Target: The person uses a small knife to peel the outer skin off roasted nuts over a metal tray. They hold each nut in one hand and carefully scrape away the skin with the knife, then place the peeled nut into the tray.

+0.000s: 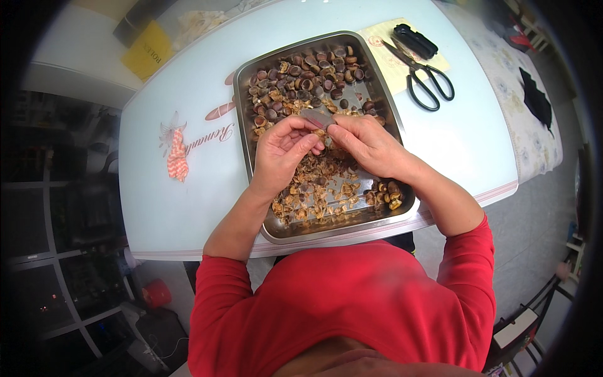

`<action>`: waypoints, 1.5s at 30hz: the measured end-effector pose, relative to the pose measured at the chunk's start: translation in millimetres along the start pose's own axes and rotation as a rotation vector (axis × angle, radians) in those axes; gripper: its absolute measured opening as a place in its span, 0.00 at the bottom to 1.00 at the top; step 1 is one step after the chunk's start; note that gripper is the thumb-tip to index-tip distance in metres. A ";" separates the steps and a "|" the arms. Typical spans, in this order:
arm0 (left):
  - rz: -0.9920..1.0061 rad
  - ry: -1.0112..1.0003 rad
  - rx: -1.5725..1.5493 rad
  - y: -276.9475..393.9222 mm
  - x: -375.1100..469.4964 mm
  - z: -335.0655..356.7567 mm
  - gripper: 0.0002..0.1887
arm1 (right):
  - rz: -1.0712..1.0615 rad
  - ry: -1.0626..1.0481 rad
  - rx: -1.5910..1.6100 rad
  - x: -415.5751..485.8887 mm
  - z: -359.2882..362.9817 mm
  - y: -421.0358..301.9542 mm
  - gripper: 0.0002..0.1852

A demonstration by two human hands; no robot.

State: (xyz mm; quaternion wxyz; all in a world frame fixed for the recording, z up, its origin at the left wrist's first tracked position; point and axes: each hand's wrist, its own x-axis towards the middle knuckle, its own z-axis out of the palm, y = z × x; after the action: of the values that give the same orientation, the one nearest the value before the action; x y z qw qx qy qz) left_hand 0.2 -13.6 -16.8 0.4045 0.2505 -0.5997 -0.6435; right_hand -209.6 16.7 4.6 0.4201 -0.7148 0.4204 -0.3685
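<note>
A steel tray (398, 110) lies before me, holding dark brown nut shells (306, 85) in its far part and pale brown peel scraps (325, 188) in its near part. Over its middle my two hands meet. Between the fingertips of my right hand (372, 141) is a small flat greyish piece with a reddish edge (316, 118), perhaps a blade; its kind is unclear. The fingers of my left hand (289, 148) are curled beside it, and whether they hold a nut is hidden. Several nuts (388, 193) sit together in the tray's near right corner.
Black-handled scissors (421, 77) and a black plastic object (414, 41) lie on a yellowish paper (388, 30) at the far right. An orange-and-white patterned cloth or wrapper (177, 158) lies on the table (207, 198) left of the tray. A yellow bag (148, 52) stands at far left.
</note>
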 end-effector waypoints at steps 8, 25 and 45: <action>0.007 0.004 0.001 -0.3 -0.1 0.6 0.08 | 0.015 -0.008 -0.001 0.1 -0.5 -2.0 0.17; -0.008 0.005 0.019 1.4 -1.3 1.0 0.07 | 0.010 -0.013 0.025 1.0 1.7 -0.8 0.17; -0.011 0.015 -0.071 2.1 1.5 2.0 0.08 | -0.006 0.014 0.138 -0.8 2.2 -2.3 0.15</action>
State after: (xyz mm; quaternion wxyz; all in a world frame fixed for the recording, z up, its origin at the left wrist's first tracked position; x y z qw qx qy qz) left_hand -1.8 -13.6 -14.1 0.4140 0.2442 -0.5719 -0.6647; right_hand -207.3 18.8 5.8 0.4643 -0.6828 0.3949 -0.4028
